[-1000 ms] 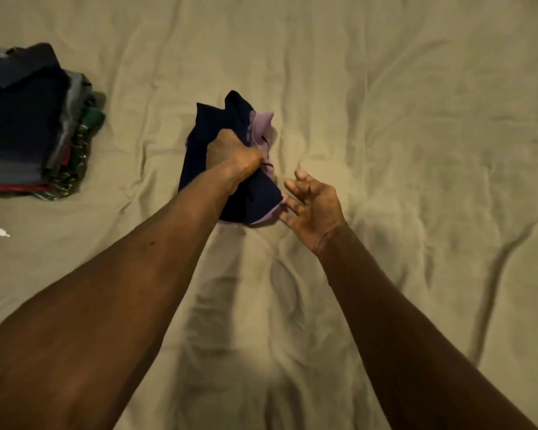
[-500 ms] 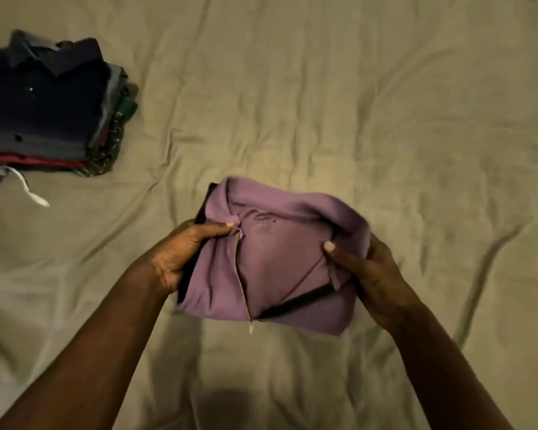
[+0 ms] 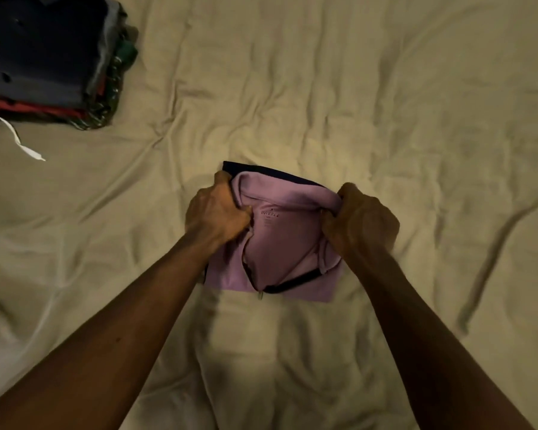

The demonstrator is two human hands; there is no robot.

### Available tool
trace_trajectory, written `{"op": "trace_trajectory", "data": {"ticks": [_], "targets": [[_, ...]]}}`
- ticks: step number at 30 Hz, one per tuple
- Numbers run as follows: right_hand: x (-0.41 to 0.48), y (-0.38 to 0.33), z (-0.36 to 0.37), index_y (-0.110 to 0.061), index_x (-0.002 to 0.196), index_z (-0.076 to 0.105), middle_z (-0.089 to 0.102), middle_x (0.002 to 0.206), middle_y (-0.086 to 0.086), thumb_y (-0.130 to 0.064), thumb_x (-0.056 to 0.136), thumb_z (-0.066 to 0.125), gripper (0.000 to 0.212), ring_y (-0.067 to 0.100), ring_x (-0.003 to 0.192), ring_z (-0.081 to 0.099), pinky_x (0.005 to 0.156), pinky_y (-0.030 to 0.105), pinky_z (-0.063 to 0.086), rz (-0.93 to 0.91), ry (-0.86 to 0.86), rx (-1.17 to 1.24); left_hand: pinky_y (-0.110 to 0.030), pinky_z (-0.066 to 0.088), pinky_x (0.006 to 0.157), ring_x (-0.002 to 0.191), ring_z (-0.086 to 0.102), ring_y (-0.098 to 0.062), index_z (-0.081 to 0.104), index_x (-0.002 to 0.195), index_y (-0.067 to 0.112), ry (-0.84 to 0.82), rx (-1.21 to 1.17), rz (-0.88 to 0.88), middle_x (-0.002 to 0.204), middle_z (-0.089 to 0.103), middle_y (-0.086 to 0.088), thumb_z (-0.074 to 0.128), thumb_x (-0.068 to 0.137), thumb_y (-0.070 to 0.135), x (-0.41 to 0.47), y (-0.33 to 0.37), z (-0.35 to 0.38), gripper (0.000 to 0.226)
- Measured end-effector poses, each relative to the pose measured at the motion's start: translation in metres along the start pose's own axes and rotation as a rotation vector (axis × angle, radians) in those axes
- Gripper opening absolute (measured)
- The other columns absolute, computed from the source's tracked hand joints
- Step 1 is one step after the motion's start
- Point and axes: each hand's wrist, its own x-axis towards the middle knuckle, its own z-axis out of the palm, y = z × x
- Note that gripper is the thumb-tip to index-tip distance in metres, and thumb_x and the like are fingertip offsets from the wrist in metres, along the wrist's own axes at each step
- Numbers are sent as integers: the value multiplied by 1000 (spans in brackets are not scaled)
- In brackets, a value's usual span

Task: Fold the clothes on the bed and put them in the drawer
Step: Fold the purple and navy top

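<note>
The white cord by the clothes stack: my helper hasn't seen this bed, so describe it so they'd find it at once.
On the beige bed sheet, look upper left, where a stack of folded clothes sits, navy on top. From its near edge a white cord trails onto the sheet: the only thin, loose strand beside those bulky garments.

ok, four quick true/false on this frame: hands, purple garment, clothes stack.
1. The left hand and right hand both grip the folded purple zip garment with dark navy trim. True.
2. A dark navy shirt tops the stack of folded clothes. True.
3. That stack sits right of the garment. False: it sits far left, apart from it.
4. The white cord lies on the garment. False: it lies on the wrinkled beige bedsheet beside the stack.
</note>
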Motion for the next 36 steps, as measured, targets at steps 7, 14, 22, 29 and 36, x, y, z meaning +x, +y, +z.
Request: {"op": "trace_trajectory", "data": {"ticks": [7,14,22,29,36], "targets": [[28,20,-28,-15,91,75,74,87,4,-19,96,68,9,20,82,67,74,32,55,195,-547,1052,-25,45,57,64,67,-15,69,73,17,-68,-342,-134,67,71,-1,69,82,19,13,7,-35,9],[34,26,-15,-17,95,75,76,89,4,-15,92,61,14,18,78,72,73,35,62,554,-687,1766,-26,48,59,70,56,-26,71,74,12,-341,-873,-389,83,63,-14,42,76,-5,30,-12,-53,34],[13,18,0,-28,118,55,72,99,5,-61,66,79,66,27,81,74,76,45,62,316,-322,577,-33,47,80,103,65,-31,63,122,22,-141,166,-102,112,69,-8,74,85,47,6,-15,-41,47],[9,-7,-3,-7,122,48,71,84,18,0,98,57,26,31,72,75,64,37,63,447,-339,1642,-27,56,61,65,69,-12,60,93,21,-165,-1121,-282,71,66,3,65,96,14,-2,21,-29,8],[-71,-2,45,-30,101,60,68,87,-7,-12,90,64,20,12,76,67,73,34,56,116,339,1040,-35,47,65,66,57,-17,58,83,18,316,-288,429,73,58,6,74,90,21,-92,-22,5,18]]}}
